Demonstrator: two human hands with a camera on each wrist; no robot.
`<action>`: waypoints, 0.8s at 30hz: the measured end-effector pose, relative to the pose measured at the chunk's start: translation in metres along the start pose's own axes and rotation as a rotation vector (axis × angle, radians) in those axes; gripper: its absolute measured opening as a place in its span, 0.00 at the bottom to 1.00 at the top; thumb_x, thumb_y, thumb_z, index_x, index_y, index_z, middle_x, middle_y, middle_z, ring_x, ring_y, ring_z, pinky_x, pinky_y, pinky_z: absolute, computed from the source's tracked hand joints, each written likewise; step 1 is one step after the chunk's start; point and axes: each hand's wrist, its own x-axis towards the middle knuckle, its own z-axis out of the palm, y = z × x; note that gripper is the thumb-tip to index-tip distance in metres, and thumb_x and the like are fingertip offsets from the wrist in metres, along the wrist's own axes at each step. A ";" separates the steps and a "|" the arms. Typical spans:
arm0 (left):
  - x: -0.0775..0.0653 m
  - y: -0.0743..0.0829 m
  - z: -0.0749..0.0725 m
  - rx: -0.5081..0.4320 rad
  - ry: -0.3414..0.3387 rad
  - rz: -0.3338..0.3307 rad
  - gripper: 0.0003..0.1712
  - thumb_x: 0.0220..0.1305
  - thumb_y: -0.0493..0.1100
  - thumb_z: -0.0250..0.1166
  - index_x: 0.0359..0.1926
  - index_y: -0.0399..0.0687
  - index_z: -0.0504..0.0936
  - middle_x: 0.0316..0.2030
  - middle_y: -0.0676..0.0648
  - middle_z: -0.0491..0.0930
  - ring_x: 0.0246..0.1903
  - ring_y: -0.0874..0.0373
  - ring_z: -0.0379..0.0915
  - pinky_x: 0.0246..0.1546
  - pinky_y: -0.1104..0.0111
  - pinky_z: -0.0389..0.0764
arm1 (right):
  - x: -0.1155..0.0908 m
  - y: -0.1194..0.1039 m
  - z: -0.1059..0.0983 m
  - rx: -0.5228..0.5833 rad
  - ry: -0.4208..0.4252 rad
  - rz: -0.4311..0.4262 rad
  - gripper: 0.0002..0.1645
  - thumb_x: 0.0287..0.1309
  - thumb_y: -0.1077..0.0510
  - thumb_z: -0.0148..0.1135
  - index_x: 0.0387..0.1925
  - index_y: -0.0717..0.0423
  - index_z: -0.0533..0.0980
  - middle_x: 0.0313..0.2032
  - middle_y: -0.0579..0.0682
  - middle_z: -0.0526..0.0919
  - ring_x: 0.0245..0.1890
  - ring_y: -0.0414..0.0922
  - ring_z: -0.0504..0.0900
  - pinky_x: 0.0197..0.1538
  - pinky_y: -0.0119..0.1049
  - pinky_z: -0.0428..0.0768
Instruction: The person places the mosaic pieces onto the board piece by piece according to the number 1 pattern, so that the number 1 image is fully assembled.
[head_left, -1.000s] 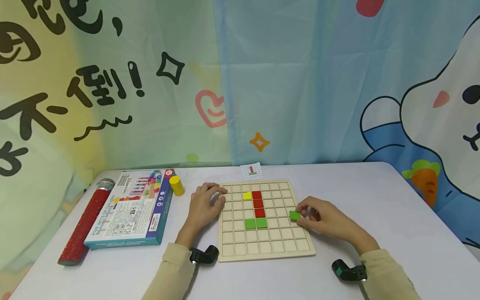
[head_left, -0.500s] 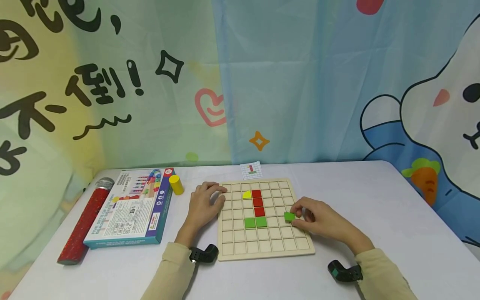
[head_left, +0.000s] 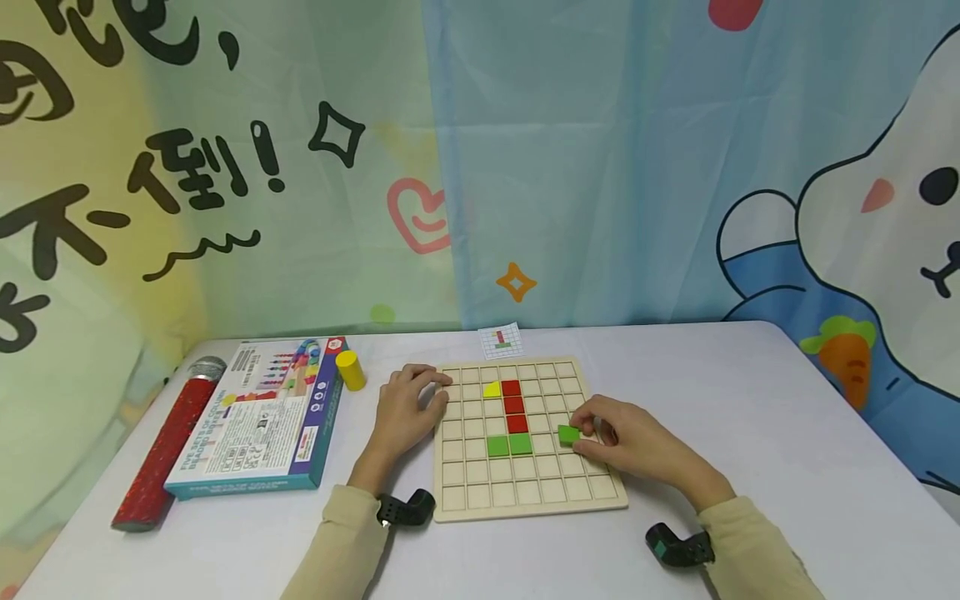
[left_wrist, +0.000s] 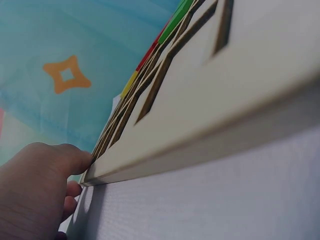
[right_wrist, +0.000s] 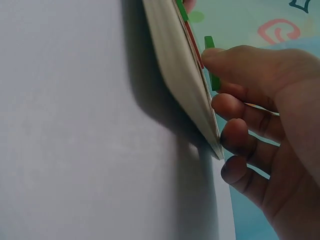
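A square wooden grid board (head_left: 562, 492) lies on the table. In it sit a yellow piece (head_left: 492, 390), a column of red tiles (head_left: 513, 404) and two green tiles (head_left: 509, 445) side by side. My left hand (head_left: 403, 417) holds the board's left edge near the far corner; the left wrist view has a digit on the top and other fingertips by the side. Over the board's right part, my right hand (head_left: 637, 440) pinches a green tile (head_left: 567, 435) between thumb and fingers. The right wrist view shows this tile (right_wrist: 209, 42) tilted above the board, its other fingers curled loosely.
Behind the board lies a small card (head_left: 500, 342) with a printed coloured grid. At the left are a flat box (head_left: 262, 425), a red tube (head_left: 168, 450) with a silvery end, and a yellow cylinder (head_left: 350, 370). A printed curtain (head_left: 585, 167) hangs behind the table (head_left: 750, 375).
My right hand has moved left with the green tile, from the board's right edge further in over the grid. The left hand stays at the board's left edge.
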 end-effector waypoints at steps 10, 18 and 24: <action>0.000 -0.001 0.001 0.002 0.003 0.009 0.10 0.61 0.44 0.61 0.43 0.56 0.84 0.52 0.46 0.76 0.51 0.47 0.69 0.45 0.56 0.62 | 0.008 -0.012 0.006 -0.006 -0.003 0.003 0.14 0.53 0.50 0.67 0.41 0.46 0.75 0.30 0.41 0.73 0.24 0.33 0.67 0.28 0.26 0.68; 0.001 0.000 0.000 0.005 -0.001 0.005 0.10 0.61 0.44 0.61 0.43 0.56 0.84 0.52 0.46 0.76 0.51 0.47 0.68 0.45 0.56 0.62 | 0.011 -0.017 0.009 -0.011 -0.001 -0.001 0.15 0.52 0.50 0.68 0.41 0.45 0.75 0.31 0.40 0.73 0.23 0.32 0.66 0.28 0.26 0.68; 0.000 0.000 0.000 0.000 0.000 0.004 0.10 0.61 0.44 0.61 0.43 0.56 0.84 0.52 0.46 0.76 0.51 0.47 0.68 0.46 0.55 0.63 | 0.012 -0.021 0.011 -0.023 -0.003 -0.015 0.15 0.52 0.51 0.68 0.41 0.45 0.74 0.31 0.39 0.73 0.23 0.33 0.67 0.28 0.26 0.67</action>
